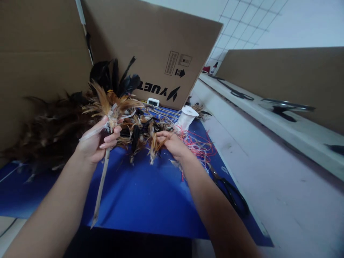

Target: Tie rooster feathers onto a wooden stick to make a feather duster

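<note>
My left hand (100,139) is wrapped round a feather duster (107,104), with brown and black feathers fanning up from its top. Its thin wooden stick (101,186) slants down below the hand toward the near table edge. White ribbon (92,133) trails across the fingers and around the feather base. To the right, my right hand (172,143) pinches a small bunch of brown feathers (153,147) by its upper part, just above the blue table. More loose feather bunches (137,134) lie between the two hands.
Dark feathers (53,132) pile up at left against cardboard. A white spool (186,118) stands behind my right hand, near tangled pink and white string (199,145). Black-handled scissors (232,193) lie at right. A cardboard box (150,46) and small white digital device (153,102) are behind.
</note>
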### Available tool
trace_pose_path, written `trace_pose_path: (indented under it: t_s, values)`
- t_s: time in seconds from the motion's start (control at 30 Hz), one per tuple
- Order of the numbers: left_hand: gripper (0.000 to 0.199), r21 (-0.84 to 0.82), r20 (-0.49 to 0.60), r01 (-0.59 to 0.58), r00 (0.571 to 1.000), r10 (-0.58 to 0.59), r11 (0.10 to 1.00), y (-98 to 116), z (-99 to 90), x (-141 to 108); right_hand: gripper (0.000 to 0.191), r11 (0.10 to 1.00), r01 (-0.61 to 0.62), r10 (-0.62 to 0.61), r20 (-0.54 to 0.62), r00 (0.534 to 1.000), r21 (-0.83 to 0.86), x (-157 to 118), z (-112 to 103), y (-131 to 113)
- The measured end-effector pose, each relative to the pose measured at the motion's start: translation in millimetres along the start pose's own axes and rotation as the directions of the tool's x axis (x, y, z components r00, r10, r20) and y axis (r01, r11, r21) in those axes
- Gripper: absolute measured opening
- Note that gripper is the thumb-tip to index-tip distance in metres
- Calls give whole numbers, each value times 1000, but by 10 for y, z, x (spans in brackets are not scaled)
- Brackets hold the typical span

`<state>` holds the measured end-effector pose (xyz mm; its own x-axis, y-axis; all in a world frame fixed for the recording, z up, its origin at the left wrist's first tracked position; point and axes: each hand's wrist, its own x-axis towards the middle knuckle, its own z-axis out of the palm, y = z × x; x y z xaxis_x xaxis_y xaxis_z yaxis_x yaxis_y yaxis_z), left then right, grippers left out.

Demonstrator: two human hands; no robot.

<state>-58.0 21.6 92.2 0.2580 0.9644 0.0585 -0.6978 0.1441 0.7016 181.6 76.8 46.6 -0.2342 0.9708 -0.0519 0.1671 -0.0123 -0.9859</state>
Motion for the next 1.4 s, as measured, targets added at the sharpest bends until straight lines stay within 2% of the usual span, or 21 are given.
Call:
trace_pose_path:
  t_s: [0.1,0.2,0.33,0.47,0.57,0.67,0.7,0.77,0.87,0.93,1.03,1.17,1.27,1.4]
  values:
    - [38,20,-3,6,1000,-6,1000,-35,-4,15,19,944,23,-73,-140,987,-328,26,-170,208]
    - [37,38,9,28,1000,-28,999,-69,-16,25,18,873,72,-166,-154,974,-483,43,-218,239]
    - [35,84,17,49,999,-50,995,-127,-23,53,20,730,61,-152,-74,986,-680,92,-37,106]
    - [32,126,-31,65,998,-62,990,-199,-19,90,27,574,-23,-25,-45,999,-818,233,214,55]
    - [31,135,-68,89,994,-80,987,-235,-18,107,18,579,-58,29,-50,998,-814,339,267,76]
    - [31,130,-84,108,992,-98,986,-253,-21,115,14,631,-29,-2,-39,999,-776,361,176,62]
    - [32,130,-86,115,991,-104,985,-260,-22,117,16,658,-18,-23,-45,999,-753,343,128,44]
    - [32,130,-86,130,989,-120,983,-281,-23,123,18,775,17,-82,-73,994,-631,275,27,-9]
    - [30,132,-88,151,986,-140,980,-335,-23,136,18,956,107,-156,-164,974,-271,110,-91,-122]
    - [29,133,-93,157,985,-145,979,-382,-21,145,17,989,133,-144,-238,961,-62,-27,-137,-213]
    - [27,136,-99,165,983,-152,977,-451,-15,152,16,971,144,-91,-264,960,190,-248,-167,-352]
    - [23,158,-81,150,987,-139,976,-528,6,149,15,899,147,-87,-162,983,412,-509,-123,-486]
    - [23,200,-82,145,988,-131,969,-576,28,142,19,853,114,-69,-105,992,510,-615,17,-514]
    - [25,237,-106,141,987,-119,961,-633,35,131,28,801,80,-63,-48,997,593,-615,314,-430]
